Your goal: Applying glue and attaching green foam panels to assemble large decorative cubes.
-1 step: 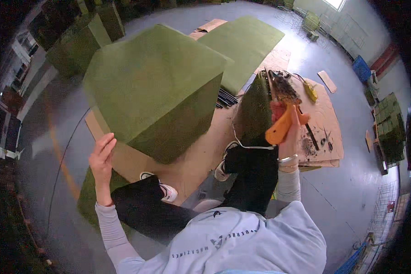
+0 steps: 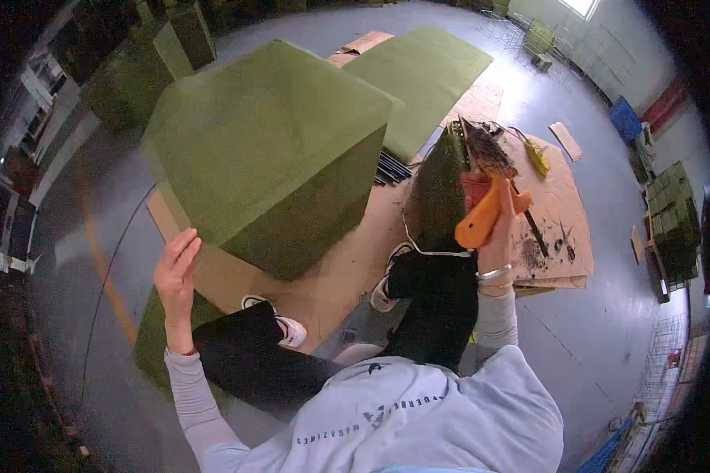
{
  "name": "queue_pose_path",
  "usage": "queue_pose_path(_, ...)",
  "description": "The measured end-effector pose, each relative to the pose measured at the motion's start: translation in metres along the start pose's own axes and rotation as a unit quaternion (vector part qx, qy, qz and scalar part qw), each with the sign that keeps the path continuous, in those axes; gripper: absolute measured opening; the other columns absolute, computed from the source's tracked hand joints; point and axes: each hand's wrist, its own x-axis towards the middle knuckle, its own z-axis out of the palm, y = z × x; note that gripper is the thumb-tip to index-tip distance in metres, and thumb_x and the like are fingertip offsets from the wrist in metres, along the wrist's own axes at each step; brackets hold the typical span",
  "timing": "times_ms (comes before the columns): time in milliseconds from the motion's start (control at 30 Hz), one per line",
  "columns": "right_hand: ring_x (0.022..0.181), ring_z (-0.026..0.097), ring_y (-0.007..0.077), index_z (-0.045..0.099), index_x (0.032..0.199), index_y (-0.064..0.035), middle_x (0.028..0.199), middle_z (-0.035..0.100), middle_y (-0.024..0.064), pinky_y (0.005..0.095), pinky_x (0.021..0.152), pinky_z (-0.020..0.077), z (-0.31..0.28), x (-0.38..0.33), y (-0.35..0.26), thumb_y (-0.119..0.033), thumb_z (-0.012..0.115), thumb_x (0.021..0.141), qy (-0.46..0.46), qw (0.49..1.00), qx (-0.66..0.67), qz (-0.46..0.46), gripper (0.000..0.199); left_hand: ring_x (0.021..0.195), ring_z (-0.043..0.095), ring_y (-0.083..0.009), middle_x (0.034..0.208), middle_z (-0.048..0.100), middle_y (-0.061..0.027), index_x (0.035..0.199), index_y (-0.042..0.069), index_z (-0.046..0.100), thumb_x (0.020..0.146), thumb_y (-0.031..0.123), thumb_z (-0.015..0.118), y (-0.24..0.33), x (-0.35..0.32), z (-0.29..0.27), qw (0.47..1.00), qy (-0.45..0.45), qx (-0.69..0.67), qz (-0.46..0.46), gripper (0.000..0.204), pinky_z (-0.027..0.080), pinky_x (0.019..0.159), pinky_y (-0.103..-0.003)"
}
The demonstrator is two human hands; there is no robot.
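Orange-handled tool [image 2: 482, 217], shifted slightly, sits in right hand [image 2: 502, 236].

Two bare hands are showing: one left hand [image 2: 177, 272] and one right hand [image 2: 501, 234]. Two tools are appearing, one orange-handled tool [image 2: 479, 221] and one yellow-handled tool [image 2: 538, 159]. Around the person, four green pieces are lying or standing: one large block [image 2: 268, 126], one flat sheet [image 2: 422, 79], one dark block [image 2: 438, 193] and one low piece [image 2: 156, 343]. Several black rods [image 2: 390, 169] are overlapping too closely for counting. Two shoes, one left shoe [image 2: 293, 333] and one right shoe [image 2: 382, 297], and one bracelet [image 2: 495, 274] are showing.
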Motion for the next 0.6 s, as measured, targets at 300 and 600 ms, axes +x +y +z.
queue_pose_path(300,0.103,0.053,0.0292,0.047,0.115,-0.0032,0.111,0.054,0.0139,0.0239,0.058,0.0511,0.030,0.009,0.029,-0.046,0.053,0.084,-0.125,0.963,0.178,0.159,0.053,0.091,0.060,-0.0256,0.100,0.060,-0.0097,0.094,0.003,0.063,0.065,-0.004,0.059,-0.003,0.000,-0.003,0.979,-0.003,0.171,0.107,0.030,0.052,0.072,-0.031)
queue_pose_path(600,0.104,0.052,0.0294,0.042,0.122,-0.0014,0.117,0.049,0.0232,0.0311,0.071,0.0518,0.021,0.022,0.044,-0.031,0.051,0.088,-0.202,0.911,0.299,0.202,0.046,0.088,0.059,-0.0223,0.098,0.059,-0.0083,0.092,0.003,0.063,0.065,0.002,0.061,-0.014,-0.008,0.002,0.973,0.000,0.174,0.150,0.027,0.052,0.068,-0.029)
